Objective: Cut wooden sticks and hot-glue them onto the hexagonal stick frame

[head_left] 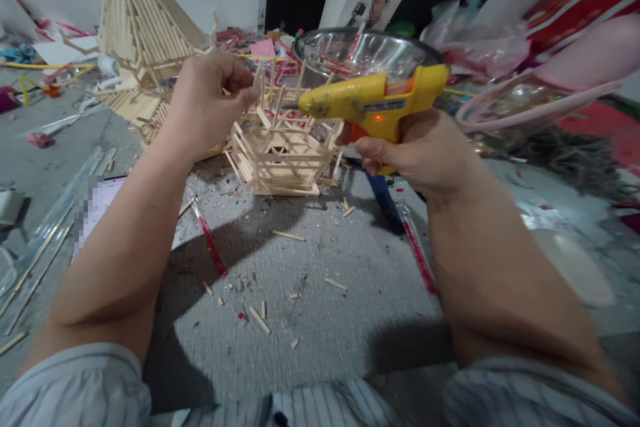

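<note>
My right hand (420,147) is wrapped round the handle of a yellow hot glue gun (350,95). Its nozzle points left over a small hexagonal frame of thin wooden sticks (285,167), and an orange light glows on its side. Fingers of my left hand (213,90) are pinched at an upright wooden stick (259,83) on the frame's upper left. Behind that wrist stands a larger stick model with a tall pointed roof (143,13), partly hidden by my arm. Whether the nozzle touches a stick I cannot tell.
A metal bowl (320,47) stands behind the glue gun. Cut stick pieces (289,235) and tubes with red contents (213,243) lie on the grey table (310,340). Plastic bags (480,40) and a pink hoop-like object (540,107) crowd the right side.
</note>
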Demonstrator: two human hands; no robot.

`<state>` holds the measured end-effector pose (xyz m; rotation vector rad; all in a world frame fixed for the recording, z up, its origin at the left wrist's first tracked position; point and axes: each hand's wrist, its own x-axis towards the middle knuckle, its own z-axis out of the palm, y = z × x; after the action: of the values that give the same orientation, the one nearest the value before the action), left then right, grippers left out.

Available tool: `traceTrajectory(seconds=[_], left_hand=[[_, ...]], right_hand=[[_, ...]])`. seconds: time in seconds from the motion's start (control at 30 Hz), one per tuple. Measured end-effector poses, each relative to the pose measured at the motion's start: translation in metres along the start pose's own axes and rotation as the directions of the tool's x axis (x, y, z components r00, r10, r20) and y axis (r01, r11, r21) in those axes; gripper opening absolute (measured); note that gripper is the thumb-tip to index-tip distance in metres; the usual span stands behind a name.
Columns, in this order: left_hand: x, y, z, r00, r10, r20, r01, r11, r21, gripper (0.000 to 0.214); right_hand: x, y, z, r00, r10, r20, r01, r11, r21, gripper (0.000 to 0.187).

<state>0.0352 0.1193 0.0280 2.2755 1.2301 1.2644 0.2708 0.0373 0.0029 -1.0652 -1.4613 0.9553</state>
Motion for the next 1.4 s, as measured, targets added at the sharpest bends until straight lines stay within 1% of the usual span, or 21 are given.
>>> traceTrajectory(seconds=[0.1,0.2,0.3,0.37,0.43,0.53,0.67,0.8,0.9,1.0,1.13,1.2,1.33,1.4], left_hand=[[-0.002,0.003,0.000,1.000,-0.024,-0.002,0.024,1.000,0.018,0.006],[-0.003,0.005,0.001,0.999,-0.037,-0.005,0.037,0.998,0.040,0.005],[-0.002,0.006,0.002,0.999,-0.042,0.001,0.042,0.997,0.059,0.005],[-0.002,0.005,0.002,1.000,-0.023,0.003,0.023,0.998,0.056,0.006],[-0.002,0.004,0.002,1.000,0.001,0.003,-0.001,0.999,0.048,0.007],[-0.002,0.002,0.002,1.000,0.020,0.004,-0.020,0.999,0.040,0.007],[-0.002,0.001,0.003,1.000,0.017,0.009,-0.018,0.999,0.042,0.006],[-0.001,0.002,0.004,1.000,-0.019,0.014,0.018,0.999,0.048,0.007],[-0.001,0.001,0.004,1.000,0.002,0.022,-0.003,0.999,0.040,0.009],[-0.001,0.001,0.004,1.000,0.014,0.019,-0.014,0.999,0.038,0.010],[-0.001,0.001,0.004,1.000,0.015,0.016,-0.015,0.999,0.040,0.010],[-0.001,0.000,0.004,1.000,0.022,0.015,-0.023,0.999,0.040,0.009],[-0.001,-0.001,0.005,0.999,0.045,0.015,-0.045,0.998,0.033,0.006],[-0.001,-0.001,0.005,0.998,0.052,0.021,-0.053,0.998,0.042,0.005]], right_hand=[[-0.001,-0.001,-0.001,0.999,-0.030,0.046,0.037,0.986,-0.161,0.047],[-0.001,0.002,0.000,0.996,-0.073,0.052,0.084,0.965,-0.248,0.049],[-0.002,0.007,0.002,0.993,-0.095,0.068,0.109,0.960,-0.258,0.040],[-0.002,0.009,0.004,0.992,-0.086,0.088,0.105,0.967,-0.233,0.034],[-0.002,0.011,0.006,0.992,-0.067,0.103,0.087,0.976,-0.202,0.031],[-0.002,0.014,0.008,0.995,-0.071,0.076,0.085,0.978,-0.191,0.030],[-0.001,0.019,0.008,0.993,-0.117,0.018,0.117,0.952,-0.283,0.030],[0.000,0.020,0.008,0.993,-0.119,0.011,0.116,0.934,-0.339,0.033],[0.000,0.019,0.010,0.991,-0.134,-0.006,0.123,0.923,-0.365,0.035],[0.001,0.019,0.010,0.990,-0.139,-0.005,0.131,0.941,-0.312,0.034],[0.001,0.022,0.008,0.994,-0.108,0.028,0.111,0.964,-0.240,0.030],[0.001,0.023,0.007,0.994,-0.104,0.033,0.109,0.958,-0.265,0.031],[0.001,0.021,0.007,0.992,-0.125,-0.015,0.107,0.902,-0.418,0.040],[0.001,0.019,0.008,0.990,-0.136,-0.026,0.111,0.888,-0.446,0.043]])
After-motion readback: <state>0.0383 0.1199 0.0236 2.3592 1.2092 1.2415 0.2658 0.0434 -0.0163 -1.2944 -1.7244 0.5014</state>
